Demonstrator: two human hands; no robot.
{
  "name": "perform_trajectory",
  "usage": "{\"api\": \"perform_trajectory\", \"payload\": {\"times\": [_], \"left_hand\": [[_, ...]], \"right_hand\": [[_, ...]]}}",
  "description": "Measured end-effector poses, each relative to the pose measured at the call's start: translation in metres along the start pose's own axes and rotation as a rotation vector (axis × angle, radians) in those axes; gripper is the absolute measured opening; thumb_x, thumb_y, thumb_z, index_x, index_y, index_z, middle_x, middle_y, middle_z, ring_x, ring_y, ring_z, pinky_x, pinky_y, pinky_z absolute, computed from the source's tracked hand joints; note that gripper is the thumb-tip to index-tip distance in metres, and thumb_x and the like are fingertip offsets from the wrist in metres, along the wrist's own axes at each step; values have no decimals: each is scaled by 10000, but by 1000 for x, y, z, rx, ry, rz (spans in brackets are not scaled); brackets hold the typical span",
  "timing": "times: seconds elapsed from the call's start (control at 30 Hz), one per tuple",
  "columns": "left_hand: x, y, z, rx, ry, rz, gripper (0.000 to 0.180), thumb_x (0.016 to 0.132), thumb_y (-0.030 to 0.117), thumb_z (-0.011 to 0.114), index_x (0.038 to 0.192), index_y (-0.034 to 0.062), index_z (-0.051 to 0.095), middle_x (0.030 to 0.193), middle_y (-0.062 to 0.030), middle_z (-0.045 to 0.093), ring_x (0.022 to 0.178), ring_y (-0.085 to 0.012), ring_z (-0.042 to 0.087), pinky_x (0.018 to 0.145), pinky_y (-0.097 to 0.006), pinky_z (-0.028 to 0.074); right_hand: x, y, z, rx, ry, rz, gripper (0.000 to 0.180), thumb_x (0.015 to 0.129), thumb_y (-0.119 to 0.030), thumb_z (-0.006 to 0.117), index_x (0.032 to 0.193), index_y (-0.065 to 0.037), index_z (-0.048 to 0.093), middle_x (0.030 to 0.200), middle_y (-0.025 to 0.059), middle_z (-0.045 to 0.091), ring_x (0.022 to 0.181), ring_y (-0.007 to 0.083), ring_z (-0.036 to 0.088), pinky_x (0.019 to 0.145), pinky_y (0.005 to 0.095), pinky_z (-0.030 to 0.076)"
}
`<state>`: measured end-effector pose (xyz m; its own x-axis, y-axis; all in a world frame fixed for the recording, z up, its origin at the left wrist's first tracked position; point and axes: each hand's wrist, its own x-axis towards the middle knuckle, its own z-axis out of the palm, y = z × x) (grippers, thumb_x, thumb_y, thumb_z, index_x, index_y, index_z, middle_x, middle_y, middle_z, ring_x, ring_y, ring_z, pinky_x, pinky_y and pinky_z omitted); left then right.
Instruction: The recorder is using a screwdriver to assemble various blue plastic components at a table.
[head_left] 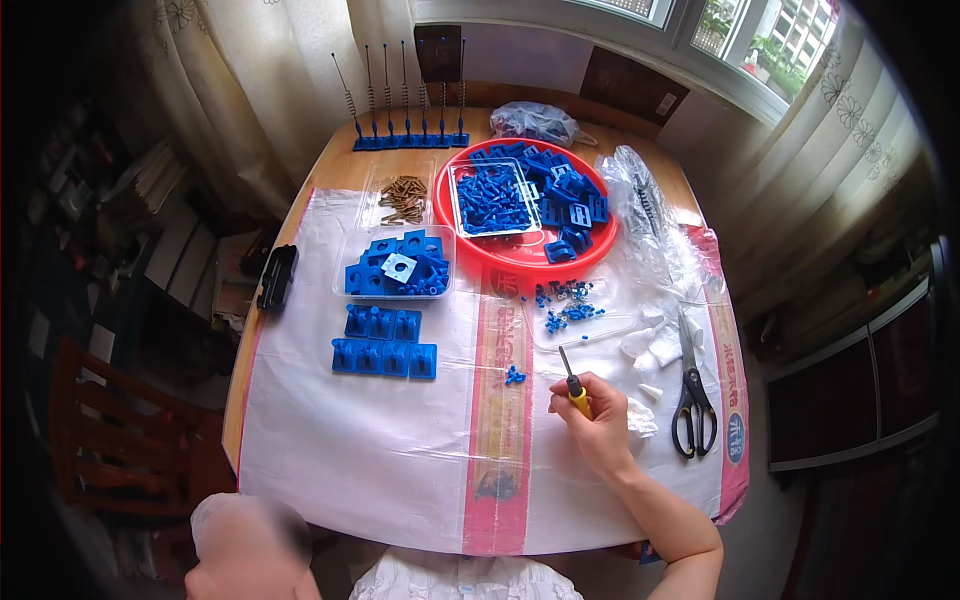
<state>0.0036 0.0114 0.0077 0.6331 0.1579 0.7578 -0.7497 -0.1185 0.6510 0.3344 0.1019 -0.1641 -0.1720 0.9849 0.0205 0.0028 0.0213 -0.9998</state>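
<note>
Curtained window light falls on a wooden table covered by a white plastic sheet. Right hand, fingers closed on a yellow-handled screwdriver whose long axis runs far-left from the fist, tip up. Small blue plastic piece lies just left of the shaft; black-handled scissors lie to the right. Rows of blue square blocks sit well left. Left hand, near-left corner, is blurred; its grip cannot be told.
</note>
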Motion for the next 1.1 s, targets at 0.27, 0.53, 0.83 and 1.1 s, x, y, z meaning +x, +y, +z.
{"api": "perform_trajectory", "payload": {"times": [0.27,0.53,0.83,1.1], "left_hand": [[27,-28,-24,-169,794,142,613,1048,401,427,526,82,439,467,-47,437,365,-167,479,833,-513,508],[67,-4,-17,-358,382,325,584,1050,329,457,532,58,468,461,-53,431,357,-171,454,775,-451,513],[67,-7,-18,-351,-91,81,577,1046,320,462,541,42,459,463,-58,403,359,-185,426,658,-407,525],[-3,-48,-25,-291,529,-277,601,1036,440,391,527,121,358,466,-12,300,390,-140,319,483,-330,405]], "right_hand": [[-6,4,-6,-23,38,28,89,915,-22,665,999,7,660,860,23,672,806,80,659,697,207,505],[-4,2,-2,-12,19,21,90,916,-18,660,1002,6,660,859,22,672,803,84,660,700,210,507],[-3,6,-3,0,11,27,101,914,-25,668,1008,10,659,864,26,677,810,78,657,715,207,511],[-4,4,-2,-3,3,30,106,917,-35,667,1010,14,661,864,28,682,820,84,665,723,211,519]]}}
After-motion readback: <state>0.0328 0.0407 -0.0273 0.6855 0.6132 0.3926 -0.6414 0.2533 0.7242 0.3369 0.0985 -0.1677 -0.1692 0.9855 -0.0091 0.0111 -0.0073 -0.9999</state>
